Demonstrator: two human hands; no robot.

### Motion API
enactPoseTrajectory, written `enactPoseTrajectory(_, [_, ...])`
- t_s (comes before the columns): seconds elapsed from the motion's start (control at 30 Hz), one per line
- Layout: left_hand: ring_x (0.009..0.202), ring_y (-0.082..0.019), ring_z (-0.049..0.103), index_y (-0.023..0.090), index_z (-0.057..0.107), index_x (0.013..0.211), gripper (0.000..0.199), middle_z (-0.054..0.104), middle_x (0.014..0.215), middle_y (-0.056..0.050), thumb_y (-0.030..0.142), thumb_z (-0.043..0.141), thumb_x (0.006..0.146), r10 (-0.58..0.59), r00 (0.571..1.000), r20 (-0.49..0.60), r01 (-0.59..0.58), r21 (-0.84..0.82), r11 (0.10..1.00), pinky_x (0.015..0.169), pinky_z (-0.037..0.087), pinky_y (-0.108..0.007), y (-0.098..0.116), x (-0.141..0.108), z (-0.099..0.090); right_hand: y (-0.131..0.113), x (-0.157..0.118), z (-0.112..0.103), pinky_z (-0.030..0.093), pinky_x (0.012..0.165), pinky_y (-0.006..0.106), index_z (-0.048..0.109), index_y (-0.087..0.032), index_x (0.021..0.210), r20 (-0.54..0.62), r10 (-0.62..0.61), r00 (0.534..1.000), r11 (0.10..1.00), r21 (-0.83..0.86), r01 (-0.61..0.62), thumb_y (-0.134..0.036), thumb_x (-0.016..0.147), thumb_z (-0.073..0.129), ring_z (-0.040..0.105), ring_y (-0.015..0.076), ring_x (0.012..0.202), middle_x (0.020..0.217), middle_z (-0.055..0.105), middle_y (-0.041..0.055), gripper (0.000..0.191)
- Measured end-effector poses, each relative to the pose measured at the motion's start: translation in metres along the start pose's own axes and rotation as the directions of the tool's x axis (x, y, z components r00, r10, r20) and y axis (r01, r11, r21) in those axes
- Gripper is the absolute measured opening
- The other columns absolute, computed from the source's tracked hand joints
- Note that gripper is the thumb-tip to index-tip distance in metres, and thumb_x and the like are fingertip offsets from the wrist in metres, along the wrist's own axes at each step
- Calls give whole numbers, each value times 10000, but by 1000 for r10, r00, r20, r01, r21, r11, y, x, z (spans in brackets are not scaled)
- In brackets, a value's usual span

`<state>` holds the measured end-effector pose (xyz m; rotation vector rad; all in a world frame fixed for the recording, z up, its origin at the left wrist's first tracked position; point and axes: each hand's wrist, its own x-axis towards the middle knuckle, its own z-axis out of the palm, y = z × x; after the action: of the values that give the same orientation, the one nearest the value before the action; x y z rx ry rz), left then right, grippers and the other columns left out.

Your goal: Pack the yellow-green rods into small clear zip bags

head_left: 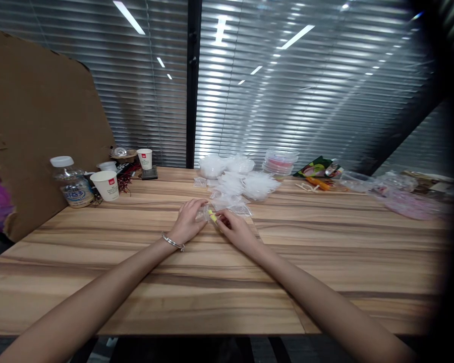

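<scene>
A small clear plastic bag lies between my two hands at the middle of the table. My left hand, with a silver bracelet at the wrist, has its fingers closed on the bag's left side. At its right, my right hand pinches a small yellow item that shows against the clear plastic. Whether the yellow item is inside the bag I cannot tell. Just beyond my hands sits a pile of clear plastic bags.
Stacked clear round containers stand behind, right of the pile. Farther right are a green packet, orange pieces and pinkish plastic. Paper cups, a white-capped jar and a cardboard sheet are at left.
</scene>
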<state>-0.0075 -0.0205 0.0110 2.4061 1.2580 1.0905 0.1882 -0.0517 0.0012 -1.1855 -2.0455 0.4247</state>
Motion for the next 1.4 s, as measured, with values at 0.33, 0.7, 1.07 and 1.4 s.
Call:
enactPoseTrajectory(0.33, [1060, -170, 525, 225, 539, 1150, 379, 569, 1087, -44, 296, 584, 780, 15, 999, 31, -13, -67, 998, 973, 439, -323, 6, -1, -1, -2, -1, -1, 430, 758, 244, 556, -176, 1084, 2, -24, 1000, 1000, -18, 25, -312, 899, 443, 541, 137, 833, 945, 609, 49, 256])
enactPoseTrajectory(0.7, [1120, -163, 516, 265, 516, 1221, 471, 555, 1191, -32, 420, 606, 786, 21, 992, 121, -6, -128, 992, 1011, 419, -320, 7, -2, -4, -1, 0, -9, 400, 894, 314, 599, -221, 1147, -47, -80, 996, 990, -123, 73, -171, 902, 388, 512, 175, 990, 1054, 581, 68, 327])
enactPoseTrajectory(1.07, [1186, -183, 501, 269, 491, 1259, 526, 554, 1263, -30, 404, 627, 770, 56, 996, 73, -49, -89, 995, 1064, 389, -361, 0, -3, 1, -2, 0, -6, 398, 913, 326, 561, -184, 1078, -120, -71, 990, 995, -83, 61, -235, 908, 441, 514, 177, 1025, 1074, 592, 57, 214])
enactPoseTrajectory(1.4, [1142, -192, 538, 249, 505, 1250, 509, 584, 1222, -51, 377, 631, 774, 80, 995, 61, -71, -142, 987, 1004, 437, -353, 3, -3, -1, -6, -1, -7, 427, 855, 273, 553, -176, 1030, -167, -49, 985, 998, 19, 53, -257, 871, 518, 560, 155, 955, 1015, 607, 45, 182])
